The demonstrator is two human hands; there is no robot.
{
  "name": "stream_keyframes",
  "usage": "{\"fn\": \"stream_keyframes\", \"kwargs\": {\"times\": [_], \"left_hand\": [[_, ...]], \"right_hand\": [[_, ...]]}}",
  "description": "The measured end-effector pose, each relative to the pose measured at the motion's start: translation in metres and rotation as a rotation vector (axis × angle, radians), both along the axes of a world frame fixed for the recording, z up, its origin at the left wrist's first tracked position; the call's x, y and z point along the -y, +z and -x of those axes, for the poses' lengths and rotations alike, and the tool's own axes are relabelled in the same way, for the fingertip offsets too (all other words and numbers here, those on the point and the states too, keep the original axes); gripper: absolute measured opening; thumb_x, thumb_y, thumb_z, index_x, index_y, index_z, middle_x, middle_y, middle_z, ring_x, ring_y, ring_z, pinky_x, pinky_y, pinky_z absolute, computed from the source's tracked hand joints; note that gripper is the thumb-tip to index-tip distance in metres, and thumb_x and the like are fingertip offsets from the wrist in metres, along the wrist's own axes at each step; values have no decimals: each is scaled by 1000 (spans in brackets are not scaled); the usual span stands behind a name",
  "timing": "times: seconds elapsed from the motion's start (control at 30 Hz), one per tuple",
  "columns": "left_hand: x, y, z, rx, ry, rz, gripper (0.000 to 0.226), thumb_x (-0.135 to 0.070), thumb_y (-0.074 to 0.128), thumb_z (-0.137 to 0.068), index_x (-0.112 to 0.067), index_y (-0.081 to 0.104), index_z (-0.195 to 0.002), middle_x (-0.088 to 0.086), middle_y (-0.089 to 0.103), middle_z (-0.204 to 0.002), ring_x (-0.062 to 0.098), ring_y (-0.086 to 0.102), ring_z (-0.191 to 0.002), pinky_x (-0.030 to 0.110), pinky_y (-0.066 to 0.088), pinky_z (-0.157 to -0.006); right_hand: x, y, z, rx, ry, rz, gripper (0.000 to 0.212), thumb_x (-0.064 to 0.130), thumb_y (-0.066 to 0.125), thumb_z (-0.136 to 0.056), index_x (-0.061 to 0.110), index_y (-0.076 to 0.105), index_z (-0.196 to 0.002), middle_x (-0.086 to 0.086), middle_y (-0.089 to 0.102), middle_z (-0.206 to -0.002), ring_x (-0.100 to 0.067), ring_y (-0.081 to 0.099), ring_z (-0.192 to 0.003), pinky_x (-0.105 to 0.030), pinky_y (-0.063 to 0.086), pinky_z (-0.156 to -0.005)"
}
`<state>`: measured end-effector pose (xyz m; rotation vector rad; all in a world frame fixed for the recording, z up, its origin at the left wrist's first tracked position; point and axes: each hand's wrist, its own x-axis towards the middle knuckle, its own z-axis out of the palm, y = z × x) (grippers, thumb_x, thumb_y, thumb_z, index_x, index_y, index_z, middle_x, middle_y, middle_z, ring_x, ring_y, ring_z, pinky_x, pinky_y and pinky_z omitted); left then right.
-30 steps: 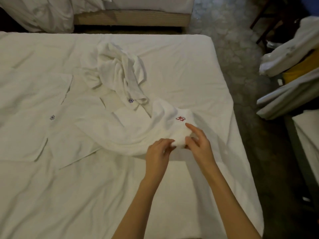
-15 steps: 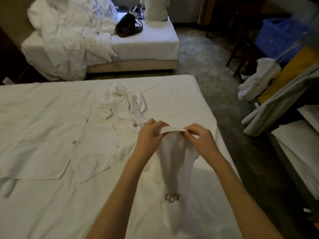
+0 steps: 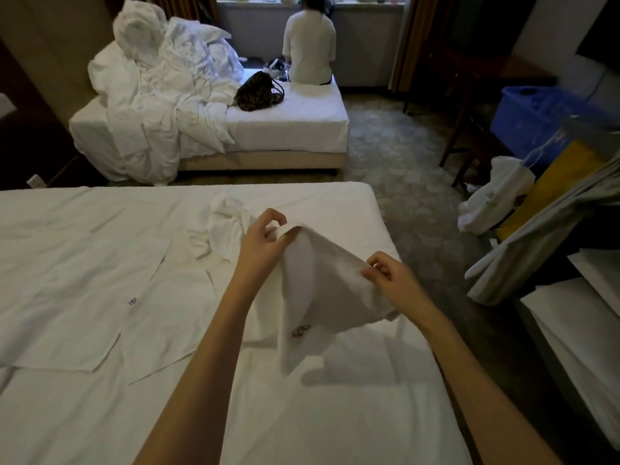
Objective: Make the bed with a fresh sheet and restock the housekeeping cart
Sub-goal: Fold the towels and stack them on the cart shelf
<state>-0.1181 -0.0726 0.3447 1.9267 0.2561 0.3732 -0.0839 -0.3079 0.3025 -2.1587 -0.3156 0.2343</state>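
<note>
A small white towel point(image 3: 322, 297) with a dark embroidered logo hangs in the air above the near bed point(image 3: 100, 414). My left hand point(image 3: 261, 243) pinches its upper left corner and my right hand point(image 3: 389, 280) pinches its upper right edge, stretching the top edge between them. A crumpled white towel point(image 3: 224, 226) lies on the bed just behind my left hand. Flat white cloths point(image 3: 100, 297) with small logos are spread over the sheet to the left.
A second bed point(image 3: 292, 129) at the back holds a heap of rumpled linen point(image 3: 161, 88), a patterned bag point(image 3: 258, 92) and a seated person point(image 3: 308, 45). At the right stand the housekeeping cart point(image 3: 563, 229) with folded linen, a blue bin point(image 3: 530, 119) and a white bag point(image 3: 493, 196).
Both hands lifted the towel off the bed and drew apart, spreading its top edge. The camera tilted up, bringing the far bed and the person into view.
</note>
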Motion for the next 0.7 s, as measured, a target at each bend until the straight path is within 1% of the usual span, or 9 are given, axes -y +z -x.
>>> {"fn": "stream_keyframes", "kwargs": {"times": [0.07, 0.17, 0.23, 0.27, 0.33, 0.37, 0.53, 0.6, 0.7], "left_hand": [[2, 0, -5, 1, 24, -21, 12, -27, 67, -87, -18, 60, -85, -8, 57, -74, 4, 52, -69, 10, 37, -59], [13, -1, -12, -10, -73, -88, 4, -20, 73, -81, -17, 70, -82, -6, 63, -82, 11, 59, -82, 21, 41, -74], [24, -3, -15, -24, -147, -215, 9, -20, 76, -78, -16, 75, -86, -5, 58, -91, 17, 53, -95, 24, 38, -80], [28, -3, -14, -32, -156, -230, 12, -21, 76, -78, -15, 76, -88, -4, 55, -91, 16, 50, -95, 24, 37, -79], [27, -3, -11, -38, -158, -121, 7, -19, 75, -79, -16, 76, -86, -3, 58, -86, 14, 53, -87, 23, 39, -75], [23, -3, -9, -39, -164, -50, 4, -16, 74, -80, -18, 75, -83, -4, 62, -83, 13, 56, -82, 24, 43, -74], [3, -2, -2, 23, -132, -42, 16, -8, 71, -78, -23, 72, -80, -4, 69, -72, 3, 60, -67, 22, 50, -70], [-3, -8, -2, 66, -88, -149, 12, -9, 72, -78, -22, 70, -79, -8, 66, -73, 3, 60, -67, 21, 49, -68], [-11, -21, 3, 189, 66, -310, 4, -13, 73, -81, -15, 69, -80, -8, 61, -80, 3, 55, -68, 17, 46, -64]], "right_hand": [[4, 8, -7, 51, -34, -71, 17, 30, 57, -93, 35, 53, -77, 7, 50, -55, -10, 45, -54, -34, 40, -59], [-10, 30, -9, 64, -14, -249, 15, 26, 61, -90, 36, 56, -100, 8, 36, -48, -4, 34, -46, -19, 32, -51], [-32, 46, -8, 57, 47, -265, 37, 28, 66, -87, 36, 53, -120, 6, 43, -53, -7, 42, -51, -17, 40, -54], [-43, 51, -9, 56, 59, -234, 40, 29, 67, -85, 35, 54, -123, 0, 54, -62, -12, 50, -59, -19, 48, -63], [-57, 57, -13, 65, 73, -150, 24, 28, 69, -84, 28, 66, -108, -5, 68, -87, -17, 62, -82, -34, 53, -86], [-60, 59, -13, 64, 83, -112, 15, 27, 69, -84, 24, 70, -98, -3, 69, -91, -16, 63, -87, -38, 52, -90], [-75, 64, -5, 129, 152, 123, 21, 37, 73, -79, 17, 69, -82, 4, 65, -78, -14, 59, -80, -32, 48, -74], [-80, 66, 1, 137, 117, 105, 17, 34, 69, -83, 20, 64, -77, 5, 61, -73, -15, 58, -75, -29, 46, -71], [-79, 73, 11, 79, 52, -32, 13, 30, 64, -88, 22, 62, -78, 4, 62, -80, -15, 60, -79, -21, 46, -72]]}}
